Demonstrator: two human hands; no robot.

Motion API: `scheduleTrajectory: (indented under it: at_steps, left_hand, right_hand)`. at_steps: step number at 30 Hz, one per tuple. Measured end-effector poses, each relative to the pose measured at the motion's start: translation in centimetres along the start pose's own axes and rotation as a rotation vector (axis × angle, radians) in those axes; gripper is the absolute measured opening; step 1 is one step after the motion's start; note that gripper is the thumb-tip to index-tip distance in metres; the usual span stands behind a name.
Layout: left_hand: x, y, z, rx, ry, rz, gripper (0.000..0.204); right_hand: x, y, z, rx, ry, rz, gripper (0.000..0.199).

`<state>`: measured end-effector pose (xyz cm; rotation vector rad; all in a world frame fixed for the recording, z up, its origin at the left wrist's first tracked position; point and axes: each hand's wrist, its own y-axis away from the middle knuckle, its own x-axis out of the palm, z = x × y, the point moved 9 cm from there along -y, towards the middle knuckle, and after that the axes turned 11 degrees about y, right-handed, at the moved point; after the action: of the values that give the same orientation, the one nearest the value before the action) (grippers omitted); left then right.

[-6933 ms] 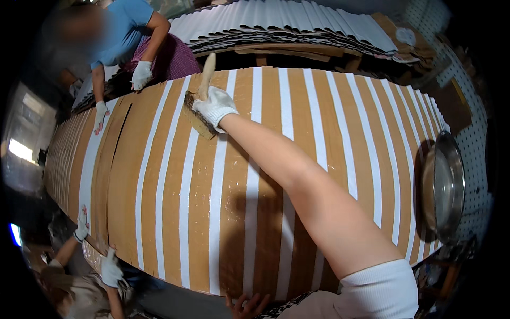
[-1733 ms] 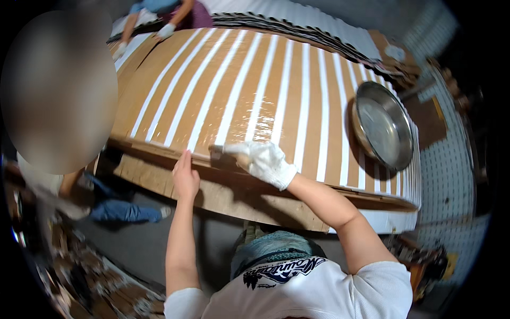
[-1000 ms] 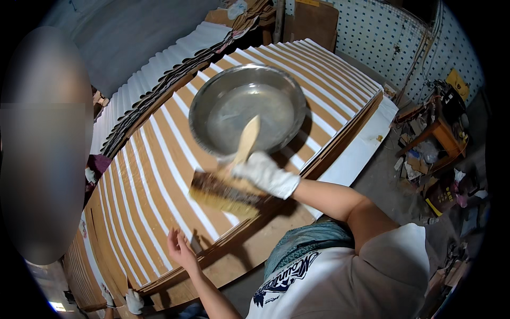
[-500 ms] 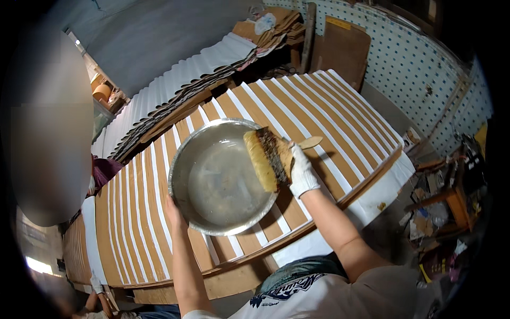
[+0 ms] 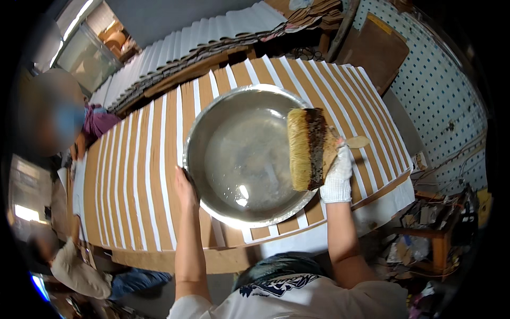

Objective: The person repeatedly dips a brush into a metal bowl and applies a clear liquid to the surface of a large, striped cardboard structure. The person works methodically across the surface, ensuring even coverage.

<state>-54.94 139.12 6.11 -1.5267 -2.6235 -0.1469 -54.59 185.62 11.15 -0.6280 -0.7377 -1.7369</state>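
A large round metal basin (image 5: 234,138) with cloudy liquid in it is over the striped paper sheets. My bare left hand (image 5: 186,187) grips its left side near the rim. My right hand (image 5: 338,173), in a white knit glove, is closed on a wide brush (image 5: 308,150) at the basin's right rim. The brush has pale yellow bristles pointing left, a dark stained band and a wooden back. Its short wooden handle (image 5: 357,142) sticks out to the right past my fingers. Whether my right hand also touches the basin is hidden.
Brown sheets with white strips (image 5: 135,175) lie overlapped across the table. Behind stands a row of white corrugated sheets (image 5: 212,32). One person (image 5: 98,119) is at the table's left end, another (image 5: 79,271) at lower left. Clutter and a wooden stool (image 5: 440,250) fill the right.
The basin appears larger and nearer to me and has shifted right in view. My right hand has moved right with the brush, whose bristles now stand more upright in the picture.
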Motion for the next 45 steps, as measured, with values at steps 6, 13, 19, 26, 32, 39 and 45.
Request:
scheduleTrajectory:
  at_steps: [6,13,19,26,32,39,45]
  left_hand:
    - [3.5,2.2,-2.0,-0.073,-0.05,-0.024,0.047]
    - [2.8,2.2,-2.2,-0.033,-0.059,0.019,0.046]
    - [1.1,4.8,-3.2,-0.121,-0.02,-0.066,0.044]
    - [-10.4,11.5,-3.1,-0.009,-0.027,-0.166,0.027]
    - [-19.5,16.5,-4.1,0.091,-0.251,-0.208,0.021]
    - [-29.9,17.8,-8.3,0.306,-0.786,-0.01,0.026]
    - [-37.7,15.9,-8.4,0.468,-0.995,0.233,0.041]
  right_hand:
    - [-1.4,1.7,1.6,-0.088,0.17,-0.141,0.052]
    - [2.7,-0.7,6.5,-0.246,0.537,-0.033,0.051]
    - [10.5,-1.2,3.0,-0.739,1.919,0.139,0.042]
    - [8.8,-4.3,-0.4,-0.396,1.999,0.308,0.053]
    - [2.8,-6.0,3.4,-0.114,1.057,0.072,0.03]
    - [4.5,-2.3,1.6,-0.172,0.959,-0.056,0.045]
    - [17.4,4.9,-7.1,-0.075,0.751,0.128,0.043]
